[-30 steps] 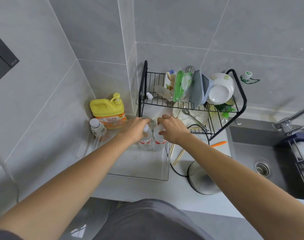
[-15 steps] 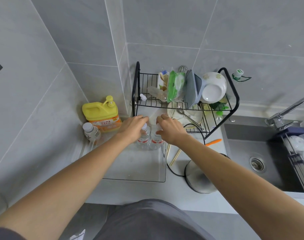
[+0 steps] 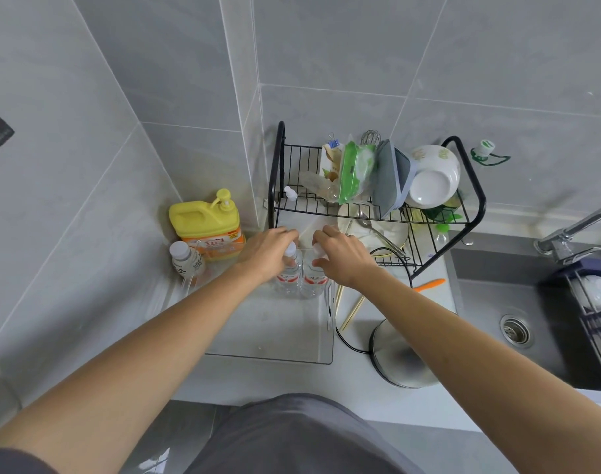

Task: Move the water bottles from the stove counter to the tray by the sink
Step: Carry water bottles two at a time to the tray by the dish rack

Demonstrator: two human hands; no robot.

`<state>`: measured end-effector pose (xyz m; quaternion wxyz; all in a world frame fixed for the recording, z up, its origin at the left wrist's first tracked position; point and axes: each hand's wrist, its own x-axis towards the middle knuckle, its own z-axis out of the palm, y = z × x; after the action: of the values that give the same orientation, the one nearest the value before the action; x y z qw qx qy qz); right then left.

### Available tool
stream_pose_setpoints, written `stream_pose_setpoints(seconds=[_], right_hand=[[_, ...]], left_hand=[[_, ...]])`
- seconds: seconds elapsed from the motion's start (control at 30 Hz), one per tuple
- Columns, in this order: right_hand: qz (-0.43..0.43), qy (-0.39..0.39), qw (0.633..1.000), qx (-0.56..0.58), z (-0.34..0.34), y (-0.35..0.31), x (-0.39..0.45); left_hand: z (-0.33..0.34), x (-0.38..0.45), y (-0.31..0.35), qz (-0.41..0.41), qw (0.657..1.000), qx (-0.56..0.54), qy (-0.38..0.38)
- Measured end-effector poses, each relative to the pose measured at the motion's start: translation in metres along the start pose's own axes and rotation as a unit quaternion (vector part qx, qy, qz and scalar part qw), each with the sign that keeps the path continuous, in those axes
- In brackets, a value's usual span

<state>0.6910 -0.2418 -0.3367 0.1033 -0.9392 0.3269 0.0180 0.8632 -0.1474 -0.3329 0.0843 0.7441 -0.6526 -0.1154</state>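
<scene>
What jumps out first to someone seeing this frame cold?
Two forearms reach in to the middle, where the left hand and right hand each grip the top of a water bottle, the left bottle and right bottle upright side by side at the back of a clear tray. Next, the yellow jug in the corner to the left, and the cluttered black rack behind, beside the sink.

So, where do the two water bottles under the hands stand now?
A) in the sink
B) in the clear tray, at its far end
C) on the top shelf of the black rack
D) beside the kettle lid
B: the two bottles stand upright side by side inside the clear tray, near its far edge, with the left hand and right hand on their tops.
</scene>
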Motion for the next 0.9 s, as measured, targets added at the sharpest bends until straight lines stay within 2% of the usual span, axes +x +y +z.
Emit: stream_pose_setpoints(seconds=[0.4, 0.73, 0.9], right_hand=[[0.007, 0.006, 1.000, 0.002, 0.000, -0.002, -0.003], [0.030, 0.003, 1.000, 0.009, -0.002, -0.007, -0.006], [0.034, 0.002, 0.999, 0.035, -0.005, -0.008, -0.014]], left_hand=[[0.011, -0.004, -0.001, -0.008, 0.999, 0.019, 0.032], [0.004, -0.008, 0.002, -0.021, 1.000, -0.016, 0.006], [-0.003, -0.021, 0.008, -0.030, 0.999, -0.019, 0.023]])
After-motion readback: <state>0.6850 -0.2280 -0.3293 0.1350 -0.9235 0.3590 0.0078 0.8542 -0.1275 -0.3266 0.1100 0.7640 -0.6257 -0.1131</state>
